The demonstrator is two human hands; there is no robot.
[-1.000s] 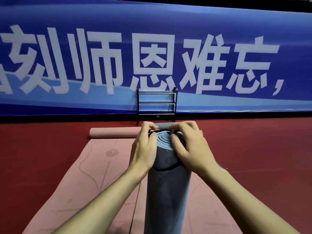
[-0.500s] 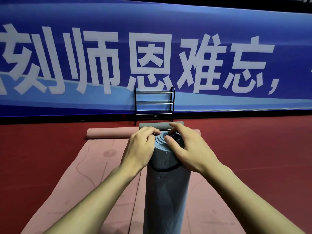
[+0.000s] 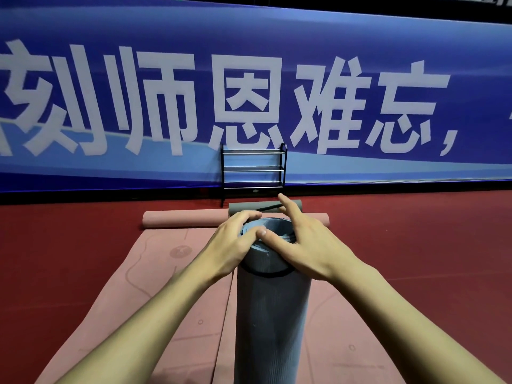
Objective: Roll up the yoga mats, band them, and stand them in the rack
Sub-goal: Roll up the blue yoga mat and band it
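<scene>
Atop upright blue mat (image 3: 273,314) — L hand (image 3: 231,245) grips rim, R hand (image 3: 307,245) splayed

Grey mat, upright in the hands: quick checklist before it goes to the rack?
1. Band on the grey mat: round the roll near the top. Ok.
2. Top end flush: coils sit uneven. Not ok.
3. Carrying grip: left hand grips the rim; right hand only rests there, fingers straight. Not ok.
4. Rack: upright at the wall, no mats seen on it. Ok.
5. Way to the rack: pink roll and dark roll lie across it. Not ok.
6. Lower end of the mat: out of frame. Cannot tell.
</scene>
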